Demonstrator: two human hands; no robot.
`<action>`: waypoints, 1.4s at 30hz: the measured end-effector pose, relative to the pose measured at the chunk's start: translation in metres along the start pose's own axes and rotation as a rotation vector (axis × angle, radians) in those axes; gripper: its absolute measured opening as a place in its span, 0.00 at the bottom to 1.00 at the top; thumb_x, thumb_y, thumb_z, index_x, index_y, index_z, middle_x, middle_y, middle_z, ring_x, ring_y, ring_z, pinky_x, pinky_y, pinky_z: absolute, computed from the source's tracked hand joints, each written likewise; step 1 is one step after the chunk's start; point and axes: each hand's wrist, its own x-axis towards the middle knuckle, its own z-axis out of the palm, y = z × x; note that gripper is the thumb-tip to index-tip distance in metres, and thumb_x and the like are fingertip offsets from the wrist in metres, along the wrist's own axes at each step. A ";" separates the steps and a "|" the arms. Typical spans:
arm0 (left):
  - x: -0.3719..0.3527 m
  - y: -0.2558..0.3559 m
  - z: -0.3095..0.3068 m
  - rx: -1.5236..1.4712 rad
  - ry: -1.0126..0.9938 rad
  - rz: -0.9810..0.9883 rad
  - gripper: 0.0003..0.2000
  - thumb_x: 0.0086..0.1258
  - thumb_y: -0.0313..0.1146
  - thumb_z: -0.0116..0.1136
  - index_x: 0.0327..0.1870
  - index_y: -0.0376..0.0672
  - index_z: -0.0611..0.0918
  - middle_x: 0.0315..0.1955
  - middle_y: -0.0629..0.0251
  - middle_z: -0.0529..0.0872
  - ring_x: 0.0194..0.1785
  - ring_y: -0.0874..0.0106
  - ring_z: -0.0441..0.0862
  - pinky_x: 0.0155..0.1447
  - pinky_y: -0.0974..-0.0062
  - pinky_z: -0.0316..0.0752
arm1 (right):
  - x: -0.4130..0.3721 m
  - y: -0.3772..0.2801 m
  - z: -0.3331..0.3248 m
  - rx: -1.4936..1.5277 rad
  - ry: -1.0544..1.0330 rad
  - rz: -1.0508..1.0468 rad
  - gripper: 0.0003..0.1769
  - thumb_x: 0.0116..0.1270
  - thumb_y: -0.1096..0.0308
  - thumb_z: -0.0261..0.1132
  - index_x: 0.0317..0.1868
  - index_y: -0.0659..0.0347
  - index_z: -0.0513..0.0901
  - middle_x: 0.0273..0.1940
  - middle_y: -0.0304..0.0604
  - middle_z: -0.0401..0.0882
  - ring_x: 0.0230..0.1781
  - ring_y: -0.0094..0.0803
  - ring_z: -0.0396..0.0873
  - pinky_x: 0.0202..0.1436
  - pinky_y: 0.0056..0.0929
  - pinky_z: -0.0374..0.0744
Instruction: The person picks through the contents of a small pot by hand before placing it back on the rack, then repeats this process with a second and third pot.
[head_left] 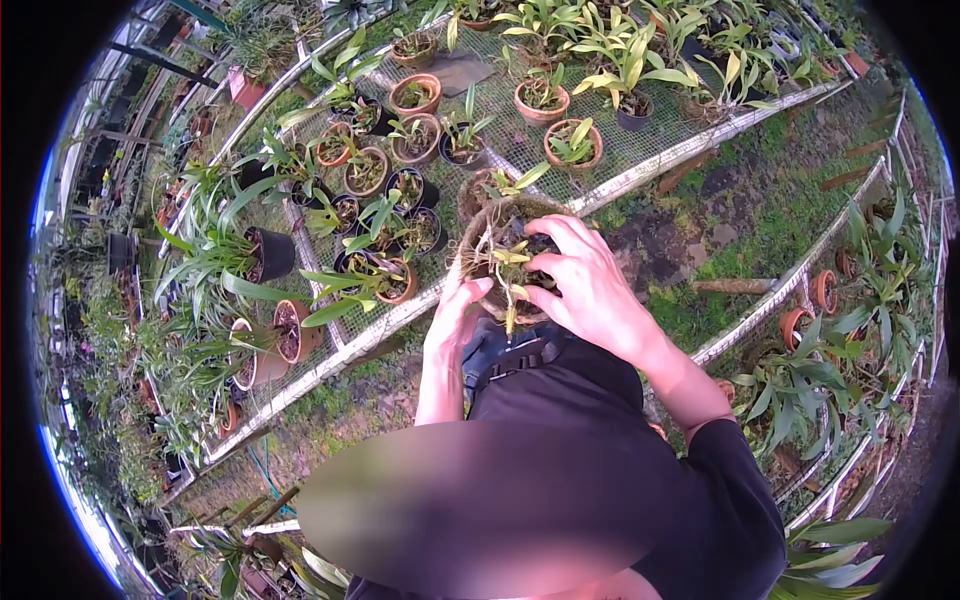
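Observation:
A round, brownish plant pot (474, 243) is in front of my waist, with roots and moss around its rim. Inside it grows a small plant (511, 257) with yellow-green stems and thin pale roots, one yellowish piece hanging over the near rim. My left hand (460, 312) grips the pot from its left side, thumb at the near rim; its other fingers are mostly hidden. From the right, my right hand (590, 278) reaches over the rim. Its fingers are curved and apart, the tips touching the plant and the material in the pot.
Just beyond the pot is a wire-mesh bench (490, 120) with a pale frame edge (700, 143). It carries several clay pots (541, 103) and black pots (270, 254) with leafy plants. Another plant bench (745, 325) stands at the right. Mossy ground (690, 225) lies between them.

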 end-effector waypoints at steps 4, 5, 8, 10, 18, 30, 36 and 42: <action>-0.005 0.000 -0.001 0.084 0.029 0.020 0.40 0.67 0.25 0.56 0.82 0.42 0.56 0.71 0.55 0.70 0.71 0.64 0.72 0.73 0.64 0.68 | -0.001 0.012 0.014 0.036 0.002 0.026 0.12 0.59 0.71 0.73 0.43 0.66 0.88 0.56 0.48 0.79 0.61 0.45 0.76 0.64 0.43 0.74; -0.005 0.001 -0.001 0.096 0.011 0.041 0.40 0.66 0.25 0.56 0.82 0.42 0.56 0.72 0.55 0.69 0.72 0.64 0.71 0.75 0.64 0.66 | -0.001 0.012 0.014 0.056 -0.005 0.028 0.12 0.59 0.72 0.73 0.44 0.66 0.87 0.55 0.48 0.79 0.60 0.45 0.77 0.63 0.43 0.74; -0.008 0.012 0.011 0.148 -0.027 0.090 0.42 0.64 0.27 0.59 0.81 0.41 0.57 0.73 0.55 0.68 0.74 0.63 0.68 0.78 0.64 0.62 | -0.003 0.014 0.015 0.109 -0.015 0.012 0.13 0.60 0.72 0.72 0.45 0.64 0.86 0.53 0.47 0.79 0.56 0.47 0.79 0.60 0.44 0.76; -0.007 0.017 0.017 0.159 -0.050 0.104 0.43 0.62 0.29 0.61 0.81 0.40 0.57 0.73 0.55 0.67 0.76 0.63 0.66 0.79 0.63 0.59 | -0.004 0.017 0.014 0.138 -0.011 -0.034 0.13 0.61 0.72 0.72 0.46 0.64 0.86 0.53 0.47 0.79 0.55 0.48 0.79 0.59 0.44 0.76; -0.007 0.019 0.023 0.235 -0.062 0.134 0.44 0.59 0.30 0.63 0.80 0.40 0.58 0.74 0.55 0.67 0.77 0.63 0.64 0.81 0.62 0.55 | 0.001 0.019 0.002 0.079 -0.059 -0.091 0.11 0.59 0.71 0.74 0.40 0.65 0.85 0.47 0.44 0.80 0.44 0.47 0.82 0.50 0.46 0.76; -0.013 0.016 0.020 0.188 -0.063 0.091 0.44 0.59 0.28 0.61 0.81 0.41 0.58 0.73 0.56 0.68 0.77 0.64 0.64 0.80 0.65 0.55 | 0.000 0.018 -0.006 0.128 -0.114 -0.073 0.07 0.61 0.73 0.70 0.37 0.66 0.84 0.47 0.48 0.83 0.42 0.48 0.84 0.43 0.43 0.81; -0.014 0.017 0.018 0.184 -0.052 0.081 0.43 0.60 0.28 0.59 0.81 0.41 0.58 0.73 0.57 0.68 0.76 0.64 0.65 0.80 0.66 0.56 | 0.000 0.020 -0.007 0.326 -0.093 -0.022 0.05 0.62 0.74 0.69 0.38 0.66 0.83 0.46 0.49 0.84 0.44 0.48 0.85 0.48 0.39 0.81; -0.012 0.001 -0.001 0.059 0.132 0.051 0.34 0.62 0.30 0.63 0.73 0.37 0.68 0.60 0.55 0.80 0.61 0.64 0.79 0.66 0.62 0.75 | -0.009 0.017 -0.023 0.392 0.020 -0.060 0.05 0.63 0.75 0.69 0.38 0.66 0.83 0.46 0.47 0.84 0.48 0.46 0.85 0.52 0.38 0.81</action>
